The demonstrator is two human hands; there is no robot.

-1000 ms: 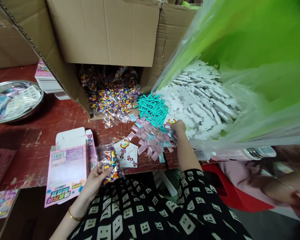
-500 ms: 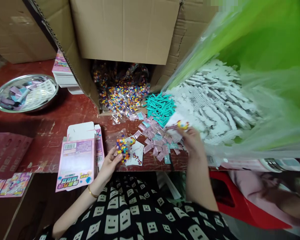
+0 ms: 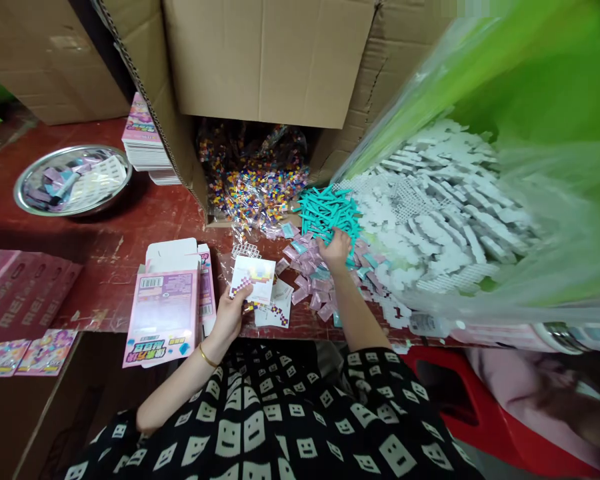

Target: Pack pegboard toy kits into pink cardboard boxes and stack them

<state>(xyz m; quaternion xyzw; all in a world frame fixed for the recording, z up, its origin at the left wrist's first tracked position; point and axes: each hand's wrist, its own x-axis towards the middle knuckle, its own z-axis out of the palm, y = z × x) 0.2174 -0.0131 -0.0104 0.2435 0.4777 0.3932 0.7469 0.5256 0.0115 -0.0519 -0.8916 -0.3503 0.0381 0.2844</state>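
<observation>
My left hand (image 3: pixel 231 312) is closed on a white printed card (image 3: pixel 260 272) with a yellow and purple pixel pattern. A white plastic grid (image 3: pixel 247 250) and part of a clear bag of coloured beads (image 3: pixel 251 307) show behind and below the card. Another printed card (image 3: pixel 280 310) lies beside them on the table. My right hand (image 3: pixel 336 253) reaches onto the pile of teal sticks (image 3: pixel 325 207), its thumb apart from the fingers; the fingertips are partly hidden among the sticks. Small pink and blue packets (image 3: pixel 310 283) lie around that wrist.
A cardboard box (image 3: pixel 260 67) holds bags of coloured beads (image 3: pixel 260 187). On the right, a green-lined plastic bag (image 3: pixel 555 167) contains stacked white grids (image 3: pixel 445 213). Pink boxes (image 3: pixel 163 313) and a metal bowl (image 3: pixel 73 212) stand left. A person's pink-clothed part (image 3: pixel 510 380) shows at right.
The card from my right hand is now in my left hand, over the bead bag. My right hand has moved left and forward onto the teal sticks. A white grid now shows behind the card.
</observation>
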